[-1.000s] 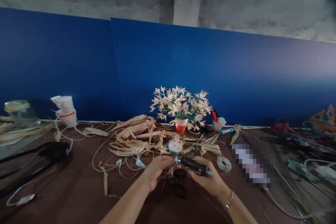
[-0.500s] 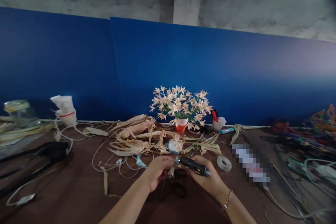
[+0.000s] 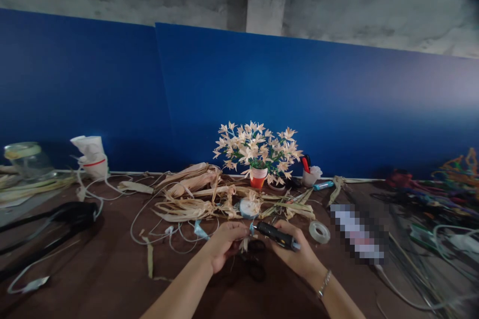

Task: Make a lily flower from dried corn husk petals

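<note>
My right hand (image 3: 294,254) is wrapped round a black glue gun (image 3: 277,235), whose nozzle points left. Close to that nozzle, my left hand (image 3: 226,245) pinches a small pale dried-husk piece (image 3: 244,244) with a bit of blue at its top. Whether the nozzle touches the piece is too small to tell. Beneath and between the hands lie black scissors (image 3: 256,269) on the brown table (image 3: 112,269). Behind them stands a red and white pot (image 3: 258,178) full of pale star-shaped flowers (image 3: 254,147).
Dried husks (image 3: 194,184) lie behind my left hand, among white cables. A tape roll (image 3: 319,232) and a blurred-out phone-like object (image 3: 357,234) are at the right. Coloured bundles (image 3: 449,194) sit far right; a black handled object (image 3: 77,214) and glass jar (image 3: 28,159) are left.
</note>
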Tool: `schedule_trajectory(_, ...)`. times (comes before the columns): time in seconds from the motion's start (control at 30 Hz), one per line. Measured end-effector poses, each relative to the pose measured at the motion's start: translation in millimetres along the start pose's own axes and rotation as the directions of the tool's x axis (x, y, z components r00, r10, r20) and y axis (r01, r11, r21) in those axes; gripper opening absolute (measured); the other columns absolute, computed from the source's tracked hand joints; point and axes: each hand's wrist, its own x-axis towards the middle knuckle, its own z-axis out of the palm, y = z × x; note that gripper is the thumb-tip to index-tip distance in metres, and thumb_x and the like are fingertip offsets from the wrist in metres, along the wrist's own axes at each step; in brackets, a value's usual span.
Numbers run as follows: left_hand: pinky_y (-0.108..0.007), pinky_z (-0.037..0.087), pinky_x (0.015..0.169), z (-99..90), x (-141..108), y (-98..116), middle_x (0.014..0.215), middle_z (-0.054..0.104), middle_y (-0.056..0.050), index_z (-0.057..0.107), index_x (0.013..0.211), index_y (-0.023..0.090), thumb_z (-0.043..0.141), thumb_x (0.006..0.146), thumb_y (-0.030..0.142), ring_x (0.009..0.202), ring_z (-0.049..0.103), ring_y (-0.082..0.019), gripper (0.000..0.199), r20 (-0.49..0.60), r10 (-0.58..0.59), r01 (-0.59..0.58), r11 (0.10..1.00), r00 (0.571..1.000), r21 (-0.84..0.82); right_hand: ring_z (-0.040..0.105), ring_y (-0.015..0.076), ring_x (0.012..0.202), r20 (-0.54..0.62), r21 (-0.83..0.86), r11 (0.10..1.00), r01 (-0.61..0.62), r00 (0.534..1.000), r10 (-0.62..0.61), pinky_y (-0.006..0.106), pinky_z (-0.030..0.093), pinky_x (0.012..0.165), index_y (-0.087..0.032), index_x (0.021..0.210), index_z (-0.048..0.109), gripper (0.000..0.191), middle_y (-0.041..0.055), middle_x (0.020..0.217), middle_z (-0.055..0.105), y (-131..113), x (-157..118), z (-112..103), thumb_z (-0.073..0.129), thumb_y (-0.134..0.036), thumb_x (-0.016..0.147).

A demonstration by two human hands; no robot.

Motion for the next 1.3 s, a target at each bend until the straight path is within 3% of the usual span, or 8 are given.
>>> schedule_trajectory(0.23,-0.02,0.014,0.043,1.0,-1,2,0.043,0.036,0.008,0.05,0.053,0.014,0.067,0.051,0.029,0.04,0.027,-0.004,0.023,-0.011,-0.018,0.018,1.0,1.0,0.0,0.044,0.0109,0.055,0.046,-0.028,0.999,0.017,0.999,-0.015,0.02,0.032,0.047,-0.017,0.062,0.05,0.009,-0.0017,0.058,0.049,-5,0,-2,0.055,-0.021,0.067)
schedule_trajectory(0.7,-0.019,0.011,0.04,0.3,0,1,0.042,0.035,0.009,0.049,0.055,0.014,0.063,0.055,0.026,0.039,0.024,-0.003,0.019,-0.007,0.006,-0.006,1.0,1.0,0.015,0.043,0.0097,0.053,-0.007,-0.037,0.999,0.001,1.0,-0.001,0.019,0.033,0.047,-0.016,0.067,0.049,0.007,-0.0027,0.059,0.048,9,0,-2,0.053,-0.022,0.067)
schedule_trajectory(0.83,-0.019,0.012,0.04,1.1,0,2,0.04,0.033,0.009,0.05,0.055,0.014,0.059,0.059,0.028,0.037,0.023,-0.003,0.018,-0.024,0.031,-0.028,0.993,0.999,0.117,0.045,0.0101,0.054,0.056,-0.111,0.991,0.073,0.996,-0.067,0.019,0.033,0.049,-0.016,0.065,0.051,0.003,-0.002,0.059,0.05,2,-1,-4,0.051,-0.019,0.067)
schedule_trajectory(0.97,-0.02,0.026,0.045,2.2,-1,1,0.045,0.046,0.005,0.057,0.056,0.013,0.056,0.061,0.027,0.044,0.037,-0.007,0.014,-0.065,0.234,-0.171,0.85,0.97,0.498,0.047,0.0117,0.057,0.046,-0.241,0.963,0.118,0.993,-0.11,0.02,0.034,0.052,-0.016,0.064,0.052,0.008,-0.0001,0.061,0.053,-4,1,-9,0.048,-0.02,0.07)
schedule_trajectory(1.03,-0.021,0.031,0.051,1.1,0,0,0.052,0.054,0.002,0.059,0.057,0.013,0.054,0.061,0.022,0.053,0.045,-0.011,0.011,-0.047,0.376,-0.255,0.709,0.925,0.657,0.05,0.0133,0.059,-0.044,-0.361,0.93,0.068,0.995,-0.09,0.021,0.035,0.054,-0.017,0.066,0.053,0.008,0.0017,0.064,0.056,-4,1,-15,0.047,-0.02,0.069)
schedule_trajectory(1.1,-0.021,0.033,0.053,-1.0,1,0,0.056,0.057,0.001,0.06,0.059,0.014,0.052,0.062,0.021,0.056,0.048,-0.012,0.011,-0.029,0.449,-0.3,0.643,0.893,0.705,0.052,0.0146,0.062,-0.093,-0.484,0.875,0.001,0.994,-0.052,0.022,0.035,0.055,-0.017,0.071,0.055,0.008,0.0027,0.067,0.059,-5,-2,-24,0.048,-0.019,0.067)
schedule_trajectory(1.23,-0.019,0.029,0.048,-5.7,3,4,0.051,0.05,0.004,0.058,0.061,0.013,0.053,0.065,0.026,0.048,0.04,-0.008,0.014,-0.092,0.389,-0.292,0.81,0.917,0.509,0.053,0.0133,0.057,0.193,-0.522,0.849,0.079,0.981,0.028,0.021,0.034,0.053,-0.018,0.073,0.056,0.012,-0.0001,0.062,0.059,-12,-14,-39,0.051,-0.02,0.063)
schedule_trajectory(1.3,-0.018,0.023,0.043,-7.1,3,7,0.046,0.043,0.006,0.054,0.061,0.013,0.056,0.064,0.029,0.042,0.033,-0.005,0.017,-0.105,0.307,-0.254,0.902,0.946,0.348,0.055,0.0143,0.062,0.204,-0.475,0.877,0.074,0.979,0.028,0.021,0.037,0.056,-0.018,0.085,0.054,0.022,0.002,0.071,0.061,-10,-18,-47,0.051,-0.024,0.064)
